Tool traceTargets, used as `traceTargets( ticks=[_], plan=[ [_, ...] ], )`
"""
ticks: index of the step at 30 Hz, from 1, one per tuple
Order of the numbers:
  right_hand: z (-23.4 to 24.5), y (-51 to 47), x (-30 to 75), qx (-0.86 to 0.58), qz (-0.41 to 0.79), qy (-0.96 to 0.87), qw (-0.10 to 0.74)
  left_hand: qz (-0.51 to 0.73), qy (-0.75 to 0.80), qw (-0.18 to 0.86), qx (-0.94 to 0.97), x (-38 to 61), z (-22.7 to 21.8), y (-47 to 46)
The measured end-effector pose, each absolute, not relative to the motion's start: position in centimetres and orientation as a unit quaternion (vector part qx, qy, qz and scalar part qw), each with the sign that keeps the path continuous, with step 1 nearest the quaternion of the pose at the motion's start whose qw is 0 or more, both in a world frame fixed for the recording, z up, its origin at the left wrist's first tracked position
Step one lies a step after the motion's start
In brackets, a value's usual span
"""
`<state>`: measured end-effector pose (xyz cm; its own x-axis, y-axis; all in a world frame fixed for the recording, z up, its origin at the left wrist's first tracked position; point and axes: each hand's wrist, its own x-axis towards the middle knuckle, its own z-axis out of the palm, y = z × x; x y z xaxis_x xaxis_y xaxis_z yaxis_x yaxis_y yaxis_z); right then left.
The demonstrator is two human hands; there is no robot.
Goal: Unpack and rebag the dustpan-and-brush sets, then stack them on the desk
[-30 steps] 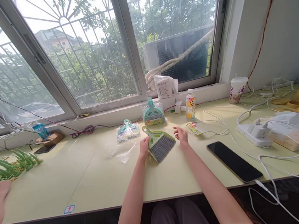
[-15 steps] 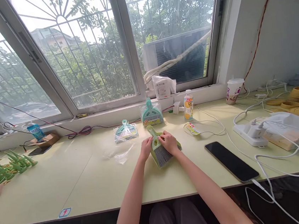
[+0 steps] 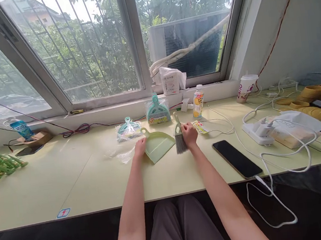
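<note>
Beyond my left fingers, a smaller wrapped set lies on the desk and, farther right, a larger wrapped set stands near the window; both are untouched in clear film, so nothing appears done with them. Loose clear plastic lies just left of my left fingers. The unwrapped pair appears further along: the green dustpan and the grey-bristled brush are already apart, one to each side. My left fingers pinch the dustpan's left edge, just below its handle, with the pan spreading to their right. My right fingers are curled closed around the brush; its handle pokes up beyond them and its bristles hang at their left, just beside the dustpan's corner; I cannot tell whether they touch. Just right of those fingers lies a colourful card.
</note>
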<state>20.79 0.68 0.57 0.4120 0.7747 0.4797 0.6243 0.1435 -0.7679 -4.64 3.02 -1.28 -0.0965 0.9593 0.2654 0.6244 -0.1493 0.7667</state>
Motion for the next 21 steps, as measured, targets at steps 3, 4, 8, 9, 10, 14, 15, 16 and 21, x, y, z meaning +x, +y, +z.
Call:
traceTargets(
  ticks=[3, 4, 8, 9, 10, 14, 15, 16, 21],
  plan=[
    [-0.5, 1.0, 22.1, -0.715, -0.029, -0.569, 0.405, 0.345, 0.656, 0.155, 0.653, -5.7, -1.7, 3.3],
    [-0.9, 1.2, 22.3, -0.723, -0.038, -0.579, 0.374, 0.338, 0.661, 0.148, 0.654, -5.9, -1.8, 3.2],
    [-2.3, 1.9, 22.7, -0.745, -0.043, -0.591, 0.305, 0.309, 0.675, 0.121, 0.659, -6.5, -1.9, 3.1],
    [-2.4, 2.0, 22.8, -0.75, -0.042, -0.592, 0.293, 0.303, 0.677, 0.116, 0.661, -6.6, -1.9, 3.2],
    [-2.5, 1.9, 22.9, -0.753, -0.042, -0.594, 0.281, 0.297, 0.679, 0.112, 0.662, -6.7, -1.9, 3.2],
    [-2.3, 1.5, 22.7, -0.756, -0.04, -0.6, 0.258, 0.288, 0.675, 0.118, 0.669, -6.8, -2.0, 3.4],
    [-2.1, 1.4, 22.6, -0.755, -0.042, -0.602, 0.256, 0.289, 0.673, 0.121, 0.669, -6.7, -2.0, 3.4],
    [-1.8, 1.2, 22.3, -0.753, -0.042, -0.605, 0.256, 0.291, 0.672, 0.125, 0.669, -6.6, -2.0, 3.4],
    [2.1, -3.5, 19.1, -0.685, 0.006, -0.601, 0.411, 0.324, 0.669, 0.172, 0.646, -6.6, -1.9, 3.6]
  ],
)
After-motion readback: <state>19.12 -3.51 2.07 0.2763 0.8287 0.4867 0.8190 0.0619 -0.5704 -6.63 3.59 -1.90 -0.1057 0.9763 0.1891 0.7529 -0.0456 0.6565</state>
